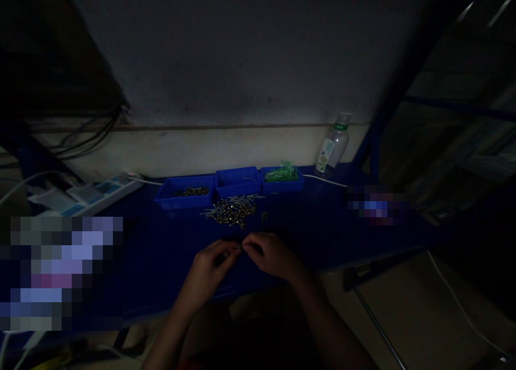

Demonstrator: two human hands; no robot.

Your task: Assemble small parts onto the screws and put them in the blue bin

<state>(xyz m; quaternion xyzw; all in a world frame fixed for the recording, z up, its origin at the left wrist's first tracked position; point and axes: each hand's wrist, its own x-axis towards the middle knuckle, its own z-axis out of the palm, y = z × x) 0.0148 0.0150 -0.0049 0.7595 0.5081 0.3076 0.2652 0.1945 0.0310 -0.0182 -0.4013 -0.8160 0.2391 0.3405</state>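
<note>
Over the front part of the blue table, my left hand and my right hand meet fingertip to fingertip. Both are closed in a pinch on one thin, small metal piece, too dark and tiny to name. Just beyond my hands lies a loose pile of small metal parts, brassy pieces at the front and thin silvery pins behind. A few more brassy pieces sit to the right of the pile.
Three blue bins line the back: the left bin with small metal parts, the middle bin with a thin pin, the right bin with green plastic. A clear bottle stands right. A white power strip with plugs lies left.
</note>
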